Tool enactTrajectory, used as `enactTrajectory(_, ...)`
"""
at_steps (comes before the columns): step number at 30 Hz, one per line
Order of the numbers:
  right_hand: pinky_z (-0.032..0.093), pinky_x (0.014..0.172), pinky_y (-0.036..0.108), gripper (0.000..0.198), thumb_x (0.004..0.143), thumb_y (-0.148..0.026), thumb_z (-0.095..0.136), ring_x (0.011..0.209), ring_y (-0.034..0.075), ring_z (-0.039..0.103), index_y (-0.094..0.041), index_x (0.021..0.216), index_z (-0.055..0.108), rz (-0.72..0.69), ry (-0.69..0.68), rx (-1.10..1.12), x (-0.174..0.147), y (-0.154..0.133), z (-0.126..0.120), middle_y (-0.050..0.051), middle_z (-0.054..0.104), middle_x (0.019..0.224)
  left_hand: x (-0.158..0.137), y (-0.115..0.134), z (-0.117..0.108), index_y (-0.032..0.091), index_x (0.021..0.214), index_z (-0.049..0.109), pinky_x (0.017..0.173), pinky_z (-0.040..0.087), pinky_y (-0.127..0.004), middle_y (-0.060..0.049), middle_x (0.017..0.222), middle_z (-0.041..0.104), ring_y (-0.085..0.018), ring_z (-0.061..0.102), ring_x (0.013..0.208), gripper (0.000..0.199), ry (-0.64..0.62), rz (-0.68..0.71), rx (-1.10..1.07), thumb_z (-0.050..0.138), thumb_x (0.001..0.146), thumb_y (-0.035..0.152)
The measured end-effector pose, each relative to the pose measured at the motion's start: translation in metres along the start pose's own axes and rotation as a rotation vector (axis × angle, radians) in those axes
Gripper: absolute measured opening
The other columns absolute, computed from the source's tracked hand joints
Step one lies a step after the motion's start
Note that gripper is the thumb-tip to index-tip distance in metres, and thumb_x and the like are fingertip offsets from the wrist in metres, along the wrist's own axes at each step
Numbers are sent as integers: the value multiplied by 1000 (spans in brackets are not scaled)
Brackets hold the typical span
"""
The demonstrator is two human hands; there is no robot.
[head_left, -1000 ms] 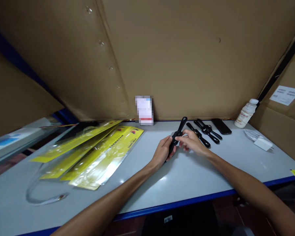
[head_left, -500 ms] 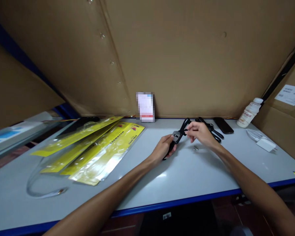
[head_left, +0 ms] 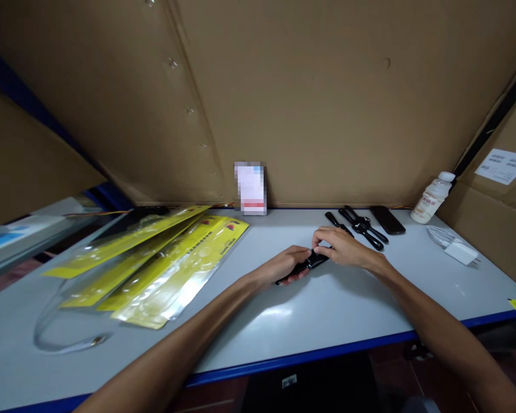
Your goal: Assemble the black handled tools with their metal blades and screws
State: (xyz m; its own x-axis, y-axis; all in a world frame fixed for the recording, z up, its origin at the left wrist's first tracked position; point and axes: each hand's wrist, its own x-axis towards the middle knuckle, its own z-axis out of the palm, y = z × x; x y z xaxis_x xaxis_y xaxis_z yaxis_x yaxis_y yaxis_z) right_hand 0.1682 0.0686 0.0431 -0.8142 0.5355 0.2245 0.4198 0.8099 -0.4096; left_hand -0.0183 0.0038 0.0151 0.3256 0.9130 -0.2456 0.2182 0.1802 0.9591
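Observation:
My left hand (head_left: 293,265) is closed around one handle of a black spokeshave (head_left: 301,268), held just above the tabletop and slanting up to the right. My right hand (head_left: 337,245) is closed in a pinch at the middle of this tool, its thumb and forefinger meeting beside the left thumb. Whatever lies between those fingertips is small and dark, and I cannot make it out. The right hand covers the tool's far end. Behind that hand, another black handle (head_left: 336,220) shows on the table, with more black spokeshaves (head_left: 363,225) just to its right.
Yellow-and-clear plastic packages (head_left: 176,269) overlap on the left, beside a pale cable (head_left: 66,347). Against the cardboard wall (head_left: 309,103) leans a blurred card (head_left: 250,188). To the right are a dark phone (head_left: 387,220), a white bottle (head_left: 433,198) and a charger (head_left: 461,251).
The spokeshave has been lowered and turned flatter, hiding its grey slotted blade. My right hand has moved down and left onto the tool's middle. The small metal piece on the table is now out of sight.

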Motion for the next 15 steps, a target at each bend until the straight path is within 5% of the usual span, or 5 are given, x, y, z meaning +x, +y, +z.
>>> enactTrajectory(9,35,61,24,9,86,-13,66,66,12,54,-18,81,60,108,25,150,-1,1,2,-2,62,70,0,3,-6,20,77,49,34,22,-19,6,63,46,-6,32,41,31,-174,23,125,53,89,49)
enactTrajectory(15,36,61,24,8,87,-15,66,65,12,55,-19,82,61,129,70,108,1,0,7,-2,64,71,5,-3,-4,21,76,43,33,21,-19,7,58,43,-5,30,38,37,-112,29,177,48,91,54)
